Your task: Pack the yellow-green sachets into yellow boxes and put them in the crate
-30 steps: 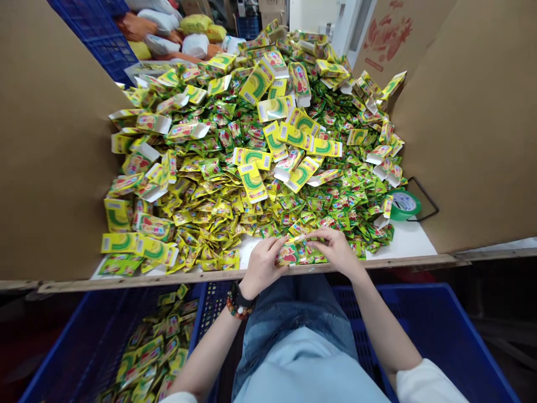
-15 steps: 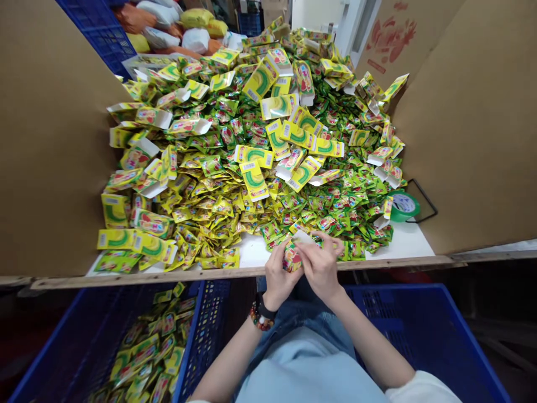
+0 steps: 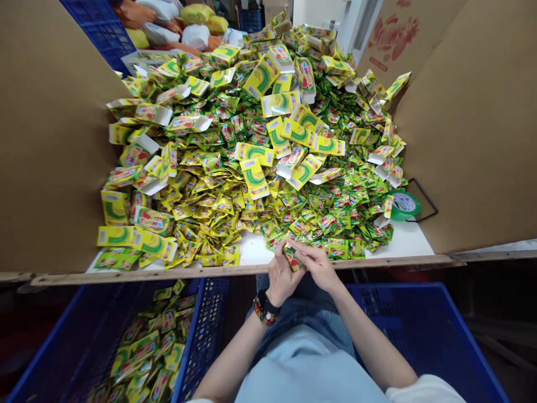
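Just over the table's front edge, my left hand (image 3: 282, 278) is wrapped round a small printed box (image 3: 292, 258) with red, green and yellow on it. My right hand (image 3: 315, 265) has its fingers pressed against the upper right side of the same box. Beyond the hands lies a big heap of small yellow and green packets (image 3: 218, 204). Flat and opened yellow boxes (image 3: 255, 178) are scattered over the heap, some with white flaps showing.
Cardboard walls (image 3: 474, 140) stand on both sides. A green tape roll (image 3: 403, 205) lies at the right. Below the wooden front edge (image 3: 168, 274) are a blue crate (image 3: 191, 358) with filled boxes at left and another blue crate (image 3: 436, 330) at right. Sacks (image 3: 195, 36) lie behind.
The white flap that stood up from the box between my fingers no longer shows. My right hand has moved slightly left and down, with its fingers drawn together on the box.
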Available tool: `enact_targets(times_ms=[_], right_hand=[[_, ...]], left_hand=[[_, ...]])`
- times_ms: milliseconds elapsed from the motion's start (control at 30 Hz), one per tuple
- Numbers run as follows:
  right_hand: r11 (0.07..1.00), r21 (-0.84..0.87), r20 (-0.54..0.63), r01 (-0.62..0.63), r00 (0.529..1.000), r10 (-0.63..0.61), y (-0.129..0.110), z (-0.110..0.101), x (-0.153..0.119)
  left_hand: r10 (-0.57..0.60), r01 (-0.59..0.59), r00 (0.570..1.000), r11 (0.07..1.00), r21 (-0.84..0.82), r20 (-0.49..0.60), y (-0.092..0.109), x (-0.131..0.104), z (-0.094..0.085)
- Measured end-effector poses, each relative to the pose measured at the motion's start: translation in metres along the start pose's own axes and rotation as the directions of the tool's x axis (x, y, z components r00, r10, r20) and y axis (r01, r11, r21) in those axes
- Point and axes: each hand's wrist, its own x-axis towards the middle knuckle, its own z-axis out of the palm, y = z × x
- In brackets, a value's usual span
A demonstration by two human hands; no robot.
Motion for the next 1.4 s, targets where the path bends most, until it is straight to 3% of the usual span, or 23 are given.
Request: enact_targets(times_ms=[100,167,267,367,467,567,633,667,733,767,833,867,900,967,1033,1067,1100,1167,1267,1333,1400], right_hand=[[0.99,-0.125,-0.078,0.061,0.994,-0.071,0.0,0.004,-0.002],[0.988,-0.15,-0.154,0.035,0.986,-0.058,0.002,0.006,0.0],[0.986,-0.165,-0.168,0.021,0.985,-0.049,0.005,0.006,0.003],[0.958,-0.251,-0.113,0.136,0.979,-0.169,0.009,0.005,0.001],[0.891,-0.321,-0.014,0.322,0.939,-0.344,0.015,0.008,-0.006],[0.838,-0.345,0.095,0.423,0.904,-0.418,0.019,0.009,-0.01],[0.832,-0.366,0.155,0.416,0.909,-0.386,0.019,0.005,-0.005],[0.824,-0.416,0.153,0.385,0.923,-0.354,0.018,0.0,0.001],[0.741,-0.615,0.079,0.269,0.956,-0.281,0.015,-0.013,0.019],[0.637,-0.748,0.015,0.187,0.964,-0.265,0.014,-0.02,0.029],[0.375,-0.92,0.046,0.118,0.98,-0.195,0.011,-0.033,0.051],[0.267,-0.954,0.096,0.133,0.984,-0.148,0.009,-0.038,0.06],[0.181,-0.97,0.145,0.162,0.984,-0.104,0.009,-0.041,0.068],[0.073,-0.97,0.227,0.23,0.973,-0.044,0.007,-0.044,0.08],[0.026,-0.956,0.292,0.292,0.956,-0.022,0.007,-0.045,0.085],[0.019,-0.946,0.324,0.324,0.946,-0.014,0.006,-0.045,0.087],[0.018,-0.935,0.354,0.354,0.935,-0.003,0.006,-0.046,0.088],[0.022,-0.918,0.396,0.396,0.918,0.01,0.006,-0.049,0.09],[0.052,-0.919,0.388,0.39,0.921,-0.048,0.008,-0.056,0.091],[0.185,-0.923,0.314,0.339,0.937,-0.154,0.009,-0.059,0.09],[0.469,-0.846,0.14,0.254,0.954,-0.264,0.012,-0.055,0.087]], left_hand=[[-0.021,0.021,0.999,1.0,0.0,0.042,0.003,0.001,-0.001],[-0.016,0.016,0.999,1.0,-0.004,0.048,0.004,0.001,-0.001],[-0.024,0.024,0.999,1.0,0.004,0.042,0.004,0.001,-0.002],[-0.046,0.046,0.999,0.999,-0.006,0.028,0.001,-0.001,-0.001],[-0.025,0.024,1.0,0.999,-0.047,-0.019,0.001,-0.003,0.005],[0.008,-0.014,0.998,0.995,-0.094,-0.062,0.003,-0.006,0.002],[-0.05,0.044,0.991,0.998,-0.051,-0.125,0.001,-0.011,-0.019],[-0.11,0.116,0.975,0.993,0.022,-0.192,-0.003,-0.015,-0.038],[-0.239,0.35,0.884,0.909,0.228,-0.403,-0.015,-0.023,-0.09],[-0.281,0.494,0.804,0.806,0.327,-0.523,-0.023,-0.027,-0.12],[-0.281,0.68,0.679,0.59,0.435,-0.679,-0.037,-0.03,-0.173],[-0.254,0.716,0.646,0.528,0.456,-0.72,-0.042,-0.028,-0.191],[-0.232,0.708,0.657,0.518,0.481,-0.717,-0.045,-0.023,-0.201],[-0.213,0.576,0.775,0.624,0.528,-0.595,-0.048,-0.004,-0.194],[-0.189,0.349,0.925,0.77,0.534,-0.331,-0.044,0.024,-0.159],[-0.172,0.248,0.967,0.811,0.529,-0.19,-0.041,0.039,-0.136],[-0.157,0.164,0.986,0.83,0.534,-0.059,-0.038,0.054,-0.113],[-0.168,0.07,0.978,0.821,0.567,0.122,-0.031,0.078,-0.075],[-0.233,0.082,0.957,0.79,0.607,0.174,-0.03,0.095,-0.049],[-0.247,0.122,0.956,0.824,0.553,0.157,-0.036,0.097,-0.05],[-0.251,0.177,0.957,0.904,0.39,0.148,-0.043,0.095,-0.056]])
